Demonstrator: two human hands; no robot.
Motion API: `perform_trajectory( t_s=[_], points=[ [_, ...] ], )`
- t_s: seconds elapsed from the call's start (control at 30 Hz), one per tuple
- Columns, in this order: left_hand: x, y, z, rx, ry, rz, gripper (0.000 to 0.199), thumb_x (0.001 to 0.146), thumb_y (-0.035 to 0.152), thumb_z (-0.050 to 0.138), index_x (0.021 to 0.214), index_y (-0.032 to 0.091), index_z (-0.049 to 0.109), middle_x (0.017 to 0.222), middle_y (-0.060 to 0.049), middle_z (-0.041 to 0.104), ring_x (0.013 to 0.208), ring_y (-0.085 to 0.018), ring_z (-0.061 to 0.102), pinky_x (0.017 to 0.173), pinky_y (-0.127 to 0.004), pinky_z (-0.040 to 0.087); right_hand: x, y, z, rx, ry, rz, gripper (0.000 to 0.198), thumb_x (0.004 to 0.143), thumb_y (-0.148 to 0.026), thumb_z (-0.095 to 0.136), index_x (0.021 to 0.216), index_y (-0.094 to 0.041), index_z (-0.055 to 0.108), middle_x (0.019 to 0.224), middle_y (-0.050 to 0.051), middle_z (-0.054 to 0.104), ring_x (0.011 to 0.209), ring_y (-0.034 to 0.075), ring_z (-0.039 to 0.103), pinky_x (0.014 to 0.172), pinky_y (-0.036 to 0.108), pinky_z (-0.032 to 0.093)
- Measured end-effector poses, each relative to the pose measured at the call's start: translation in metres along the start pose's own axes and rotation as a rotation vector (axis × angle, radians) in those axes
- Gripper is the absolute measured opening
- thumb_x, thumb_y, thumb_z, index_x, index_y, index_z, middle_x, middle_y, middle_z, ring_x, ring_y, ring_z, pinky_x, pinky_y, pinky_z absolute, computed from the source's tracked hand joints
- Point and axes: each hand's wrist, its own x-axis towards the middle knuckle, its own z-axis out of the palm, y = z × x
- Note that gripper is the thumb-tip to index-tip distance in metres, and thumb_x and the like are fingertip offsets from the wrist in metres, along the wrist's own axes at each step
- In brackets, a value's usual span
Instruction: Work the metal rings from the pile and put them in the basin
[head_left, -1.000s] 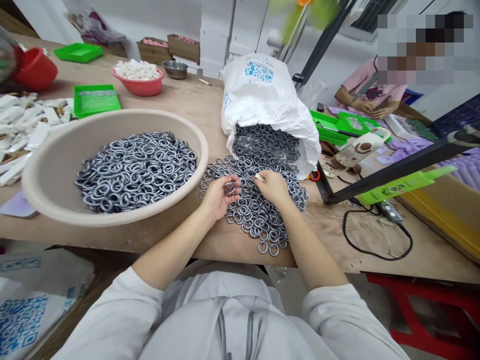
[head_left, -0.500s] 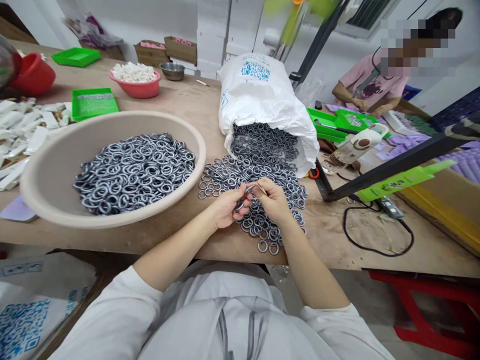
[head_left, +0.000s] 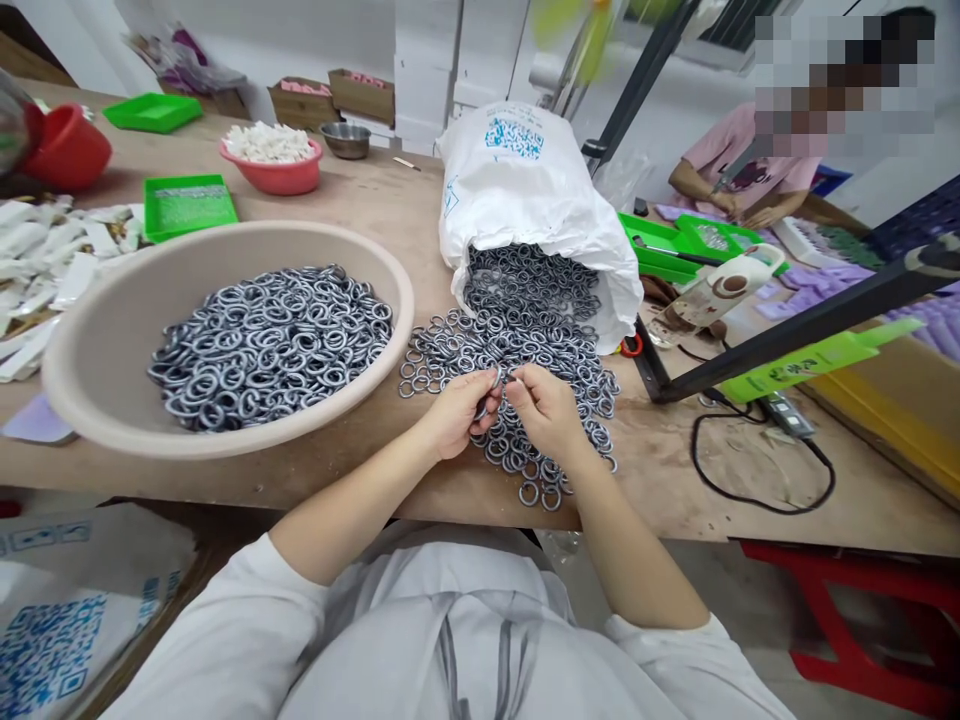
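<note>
My left hand (head_left: 463, 412) is closed, with a grey ring (head_left: 498, 377) pinched between thumb and forefinger. At least one more ring seems tucked under its curled fingers. Close beside it, my right hand (head_left: 550, 405) has thumb and forefinger pressed together; whatever is in that pinch is too small to make out. Both hands hover over a heap of grey rings (head_left: 517, 462) on the table. That heap spills from the mouth of a white sack (head_left: 517, 185) lying on its side. To the left, a large beige basin (head_left: 97, 375) contains many similar rings (head_left: 277, 345).
Behind the basin stand a green tray (head_left: 187, 225), a red bowl (head_left: 292, 178) of white pieces and a metal bowl (head_left: 346, 142). A black metal bar (head_left: 787, 310), a bottle (head_left: 709, 290) and a cable (head_left: 697, 460) are on the right. A co-worker (head_left: 750, 165) sits beyond.
My fingertips have moved slightly apart; half a second ago they met at the ring. The right hand's fingers have curled in more. The heap and the basin look the same.
</note>
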Motion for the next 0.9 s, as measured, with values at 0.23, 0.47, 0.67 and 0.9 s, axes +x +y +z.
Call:
perform_trajectory(
  t_s=[0.23, 0.47, 0.67, 0.9],
  points=[
    [0.000, -0.002, 0.001, 0.006, 0.020, 0.025, 0.038, 0.078, 0.045, 0.071, 0.070, 0.018, 0.045, 0.054, 0.006, 0.045, 0.038, -0.003, 0.039, 0.036, -0.014, 0.020, -0.007, -0.012, -0.004, -0.311, -0.066, -0.089, 0.050, 0.100, -0.058, 0.034, 0.071, -0.022, 0.054, 0.074, 0.003, 0.057, 0.065, 0.016, 0.049, 0.060, 0.029, 0.028],
    [-0.002, -0.005, 0.001, 0.046, -0.032, 0.000, 0.038, 0.076, 0.044, 0.073, 0.069, 0.017, 0.048, 0.053, 0.007, 0.044, 0.038, -0.003, 0.036, 0.036, -0.014, 0.021, -0.001, 0.005, -0.009, -0.231, -0.051, -0.049, 0.050, 0.098, -0.057, 0.039, 0.063, -0.022, 0.044, 0.065, 0.000, 0.051, 0.062, 0.014, 0.045, 0.060, 0.029, 0.028],
    [-0.001, -0.002, 0.001, 0.009, -0.066, -0.015, 0.029, 0.080, 0.038, 0.069, 0.072, 0.014, 0.056, 0.057, 0.004, 0.048, 0.040, -0.004, 0.042, 0.035, -0.015, 0.027, 0.027, 0.042, -0.014, -0.307, -0.051, 0.285, 0.045, 0.097, -0.056, 0.040, 0.072, -0.022, 0.055, 0.070, 0.002, 0.059, 0.068, 0.018, 0.053, 0.063, 0.028, 0.033],
    [0.011, 0.018, -0.014, -0.140, 0.252, 0.107, 0.023, 0.075, 0.008, 0.055, 0.095, 0.015, 0.064, 0.075, 0.002, 0.060, 0.050, -0.005, 0.054, 0.039, -0.015, 0.037, 0.055, 0.029, 0.006, -0.705, -0.323, 0.263, 0.028, 0.090, -0.046, 0.059, 0.095, -0.022, 0.072, 0.106, 0.011, 0.069, 0.090, 0.025, 0.063, 0.067, 0.031, 0.037]
  ],
)
